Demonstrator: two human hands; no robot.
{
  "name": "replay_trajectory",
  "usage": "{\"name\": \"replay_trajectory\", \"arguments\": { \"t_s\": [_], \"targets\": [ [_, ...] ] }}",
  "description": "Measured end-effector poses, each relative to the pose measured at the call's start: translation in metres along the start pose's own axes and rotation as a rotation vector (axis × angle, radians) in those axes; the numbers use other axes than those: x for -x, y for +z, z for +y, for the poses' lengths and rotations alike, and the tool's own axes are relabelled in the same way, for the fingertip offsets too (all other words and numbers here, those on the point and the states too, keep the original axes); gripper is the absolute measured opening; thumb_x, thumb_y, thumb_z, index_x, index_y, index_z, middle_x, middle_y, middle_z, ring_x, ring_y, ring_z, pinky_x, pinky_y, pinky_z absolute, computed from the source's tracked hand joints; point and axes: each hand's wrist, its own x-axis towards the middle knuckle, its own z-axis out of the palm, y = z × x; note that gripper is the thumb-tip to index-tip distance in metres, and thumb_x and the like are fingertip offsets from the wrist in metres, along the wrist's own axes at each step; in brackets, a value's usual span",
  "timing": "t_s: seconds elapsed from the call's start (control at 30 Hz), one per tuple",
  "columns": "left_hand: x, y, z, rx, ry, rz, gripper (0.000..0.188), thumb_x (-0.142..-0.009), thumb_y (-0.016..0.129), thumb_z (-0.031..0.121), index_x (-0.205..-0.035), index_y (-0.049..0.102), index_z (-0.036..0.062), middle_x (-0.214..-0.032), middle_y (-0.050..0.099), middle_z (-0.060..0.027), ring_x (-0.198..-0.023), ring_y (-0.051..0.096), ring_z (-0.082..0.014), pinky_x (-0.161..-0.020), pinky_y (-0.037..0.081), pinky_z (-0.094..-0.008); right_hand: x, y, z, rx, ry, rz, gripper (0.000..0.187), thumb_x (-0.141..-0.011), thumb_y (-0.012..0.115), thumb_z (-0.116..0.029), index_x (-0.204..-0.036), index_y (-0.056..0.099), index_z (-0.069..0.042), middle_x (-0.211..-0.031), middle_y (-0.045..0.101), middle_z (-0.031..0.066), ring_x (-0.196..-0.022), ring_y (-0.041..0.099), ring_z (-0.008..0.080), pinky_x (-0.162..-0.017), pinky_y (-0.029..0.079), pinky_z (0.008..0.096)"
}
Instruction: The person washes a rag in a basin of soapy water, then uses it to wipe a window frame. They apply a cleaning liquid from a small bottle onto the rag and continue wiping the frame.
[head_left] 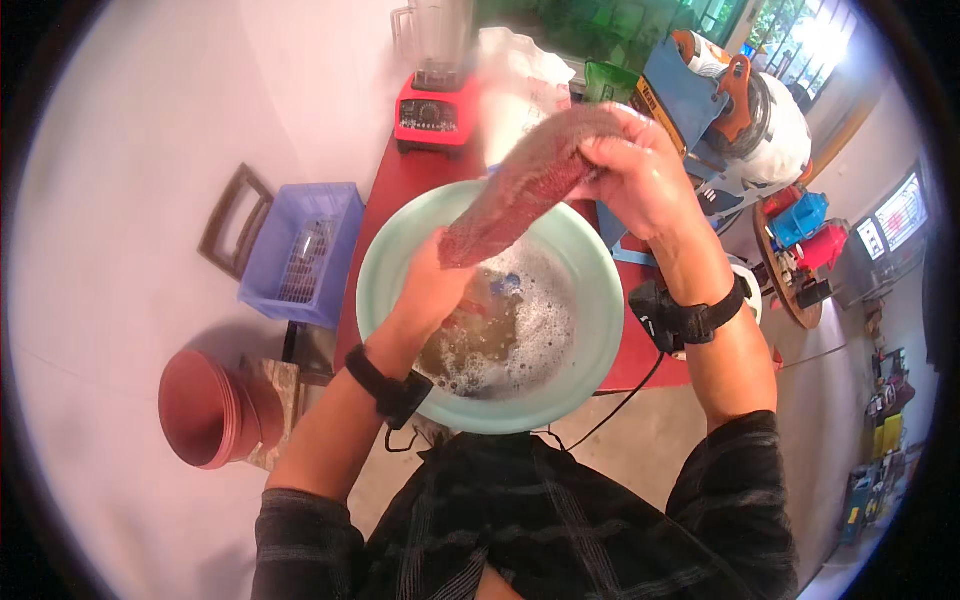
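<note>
A wet, dark red-brown cloth (525, 185) is stretched at a slant above a pale green basin (375, 255). My right hand (640, 170) grips its upper end, thumb on top, past the basin's far right rim. Closed at the lower end is my left hand (432, 285), over the left part of the basin; some of its fingers are hidden behind the cloth. Below lies cloudy, soapy water (520, 330) with foam and a small blue thing in it. Whether more cloth lies under the water I cannot tell.
The basin stands on a red table (385, 190). Behind it are a red blender (435, 110) and a white bag (515, 75). A blue-purple crate (260, 275) and brown-red buckets (205, 410) stand left. Blue equipment (680, 95) is at the far right. A black cable (625, 400) hangs from my right wrist strap.
</note>
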Motion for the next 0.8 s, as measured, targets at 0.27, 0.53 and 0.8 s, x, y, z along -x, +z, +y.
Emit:
{"name": "replay_trajectory", "arguments": {
  "t_s": [0.27,0.53,0.8],
  "targets": [
    [-0.015,-0.009,-0.028,-0.374,0.131,-0.02,0.037,-0.077,0.058,-0.006,-0.114,0.057,-0.0021,-0.101,0.064,-0.0135,-0.089,0.065,-0.0237,-0.072,0.054,-0.034,0.022,-0.044,0.135,0.592,0.665,-0.13,0.048,-0.077,0.07,-0.005,-0.123,0.06,0.0,-0.108,0.066,0.0094,-0.099,0.064,0.0218,-0.079,0.058,0.0353],
    [-0.003,0.002,-0.045,-0.253,0.039,-0.113,0.034,-0.075,0.057,-0.001,-0.109,0.053,-0.0063,-0.098,0.061,-0.0151,-0.091,0.06,-0.0195,-0.077,0.051,-0.0325,0.029,0.022,0.18,0.643,0.18,-0.369,0.06,-0.066,0.083,-0.02,-0.118,0.06,0.0,-0.103,0.069,0.0195,-0.1,0.066,0.0337,-0.09,0.051,0.0384],
    [-0.007,-0.03,-0.06,-0.583,0.05,-0.175,0.068,-0.086,0.061,0.01,-0.145,0.029,-0.001,-0.14,0.039,-0.026,-0.132,0.041,-0.0352,-0.108,0.035,-0.0426,0.021,0.044,0.219,0.857,0.397,-0.795,0.033,-0.086,0.06,-0.019,-0.115,0.065,-0.005,-0.109,0.068,0.0209,-0.108,0.064,0.0303,-0.096,0.047,0.0413]
  ]
}}
